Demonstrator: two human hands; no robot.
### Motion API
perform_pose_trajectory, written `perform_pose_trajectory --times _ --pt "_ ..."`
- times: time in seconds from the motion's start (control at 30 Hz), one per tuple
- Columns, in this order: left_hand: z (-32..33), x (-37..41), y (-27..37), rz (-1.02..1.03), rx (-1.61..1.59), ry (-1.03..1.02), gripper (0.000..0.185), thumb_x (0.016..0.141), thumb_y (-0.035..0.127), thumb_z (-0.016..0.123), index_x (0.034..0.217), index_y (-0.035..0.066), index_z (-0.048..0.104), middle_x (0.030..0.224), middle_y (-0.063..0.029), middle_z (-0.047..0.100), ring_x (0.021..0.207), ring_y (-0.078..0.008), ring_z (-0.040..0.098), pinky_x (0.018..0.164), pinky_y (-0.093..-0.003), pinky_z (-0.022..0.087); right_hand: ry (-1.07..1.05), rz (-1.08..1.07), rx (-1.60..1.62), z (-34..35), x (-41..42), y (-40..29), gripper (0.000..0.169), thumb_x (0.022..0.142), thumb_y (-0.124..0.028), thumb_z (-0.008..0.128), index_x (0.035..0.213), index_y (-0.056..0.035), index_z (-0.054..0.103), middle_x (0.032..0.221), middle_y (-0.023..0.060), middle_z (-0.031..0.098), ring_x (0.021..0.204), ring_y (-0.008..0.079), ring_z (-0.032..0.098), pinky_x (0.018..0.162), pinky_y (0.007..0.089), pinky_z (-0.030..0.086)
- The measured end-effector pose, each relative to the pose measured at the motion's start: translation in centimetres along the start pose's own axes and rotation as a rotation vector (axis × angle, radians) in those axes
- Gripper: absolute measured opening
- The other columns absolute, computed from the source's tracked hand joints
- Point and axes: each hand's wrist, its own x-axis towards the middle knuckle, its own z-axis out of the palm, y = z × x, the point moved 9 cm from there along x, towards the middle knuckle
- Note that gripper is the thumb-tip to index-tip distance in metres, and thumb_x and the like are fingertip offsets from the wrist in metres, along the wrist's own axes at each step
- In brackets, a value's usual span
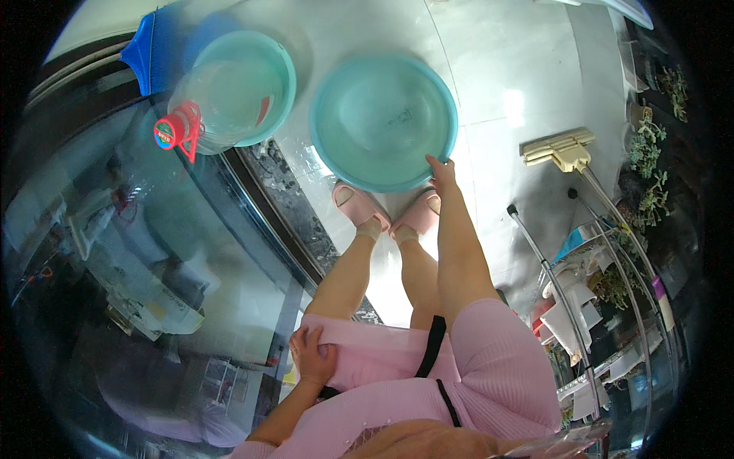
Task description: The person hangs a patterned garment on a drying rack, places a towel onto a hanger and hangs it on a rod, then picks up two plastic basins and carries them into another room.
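Observation:
My right hand grips the near right rim of a round turquoise plastic basin, its thumb over the edge. The basin is just ahead of my pink slippers; whether it touches the floor I cannot tell. Inside, a small mark shows on the bottom. My left hand rests on the pink skirt at my thigh, fingers apart, holding nothing. Up and to the left is a second turquoise basin. A large clear plastic bottle with a red cap and handle overlaps it; in or beside it, I cannot tell.
A blue broom leans at the upper left. Along the left runs a glass panel with reflections. To the right, a cream sponge mop and a metal rack stand near potted plants. Pale tiles cover the floor.

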Motion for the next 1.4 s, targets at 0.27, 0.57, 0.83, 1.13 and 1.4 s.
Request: perform_pose_trajectory --times 0.27,0.57,0.83,1.13,1.4 --pt "0.4 0.0 2.2 0.078 -0.002 -0.039 0.036 0.073 0.022 0.061 0.105 0.007 0.059 0.113 -0.0185 0.044 0.107 -0.0373 0.040 0.093 -0.0472 0.033 -0.170 -0.003 0.248 -1.2 -2.2 -3.6 0.035 0.075 -0.009 0.056 0.104 0.0071 0.048 0.089 0.0131 0.053 0.074 0.0245 0.055 0.061 0.0375 0.050" --pt "0.8 -0.7 4.6 0.067 0.070 -0.099 0.035 0.075 0.025 0.058 0.106 0.010 0.058 0.118 -0.0187 0.043 0.110 -0.0375 0.040 0.094 -0.0472 0.035 -0.275 -0.050 0.197 -8.3 -16.6 -6.5 0.032 0.075 -0.010 0.057 0.102 0.0048 0.051 0.086 0.0085 0.057 0.070 0.0197 0.057 0.059 0.0301 0.051" --pt "-3.5 -0.3 6.4 -0.026 -0.272 0.116 0.035 0.083 0.026 0.054 0.112 0.006 0.054 0.102 -0.0188 0.055 0.099 -0.0377 0.051 0.091 -0.0432 0.040 -0.197 -0.217 0.139 -9.1 -33.2 -9.5 0.034 0.073 -0.015 0.058 0.100 0.0049 0.054 0.083 0.0091 0.058 0.065 0.0181 0.056 0.053 0.0300 0.047" --pt "-18.2 -0.4 12.4 -0.233 -1.439 0.049 0.039 0.090 0.030 0.048 0.112 -0.001 0.040 0.092 -0.0142 0.056 0.073 -0.0216 0.060 0.066 -0.0330 0.053 -0.359 -0.269 0.149 -10.5 -48.0 -18.8 0.038 0.072 -0.016 0.056 0.103 0.0058 0.051 0.083 0.0115 0.055 0.063 0.0191 0.054 0.051 0.0299 0.044" --pt "-20.5 -5.9 15.2 -0.203 -1.675 -0.013 0.042 0.087 0.025 0.052 0.117 0.001 0.036 0.112 -0.0172 0.047 0.087 -0.0267 0.057 0.075 -0.0380 0.052 -0.467 -0.503 -0.049 -11.8 -55.4 -24.6 0.036 0.076 -0.016 0.053 0.105 0.0055 0.051 0.086 0.0113 0.059 0.070 0.0217 0.060 0.060 0.0331 0.052"
